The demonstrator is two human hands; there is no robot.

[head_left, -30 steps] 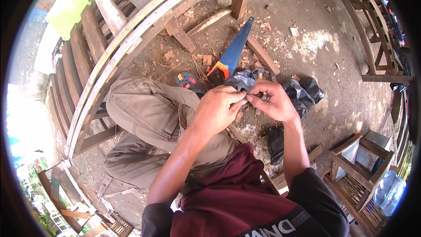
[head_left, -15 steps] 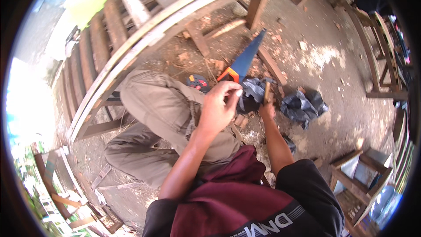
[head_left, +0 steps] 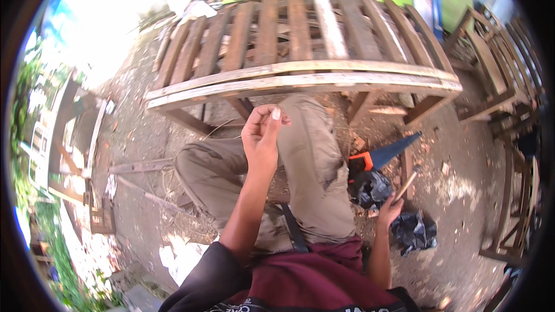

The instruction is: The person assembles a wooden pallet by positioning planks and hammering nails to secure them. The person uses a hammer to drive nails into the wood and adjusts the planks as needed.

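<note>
My left hand (head_left: pixel 261 136) is raised above my bent legs, thumb and fingertips pinched together; anything between them is too small to make out. Low on the right, my right hand (head_left: pixel 389 211) grips the wooden handle of a hammer (head_left: pixel 407 184), its small dark head pointing up and away from me. Just beyond that hand lies a crumpled black plastic bag (head_left: pixel 371 189). A handsaw (head_left: pixel 394 150) with a blue blade and orange-edged handle rests on the ground behind the bag. My trousered knees (head_left: pixel 309 156) fill the middle, below the slatted bench.
A long slatted wooden bench (head_left: pixel 303 81) stretches across in front of me. Another black plastic bag (head_left: pixel 414 232) lies right of my right hand. Wooden frames (head_left: pixel 491 72) stand at the far right, and a wooden piece of furniture (head_left: pixel 72 138) stands left. Wood scraps litter the dirt floor.
The view has swung left, bringing the bench to the middle and the saw and bags rightward. My left hand, still pinched, is now farther left from the saw; the hammer stays in my right hand.
</note>
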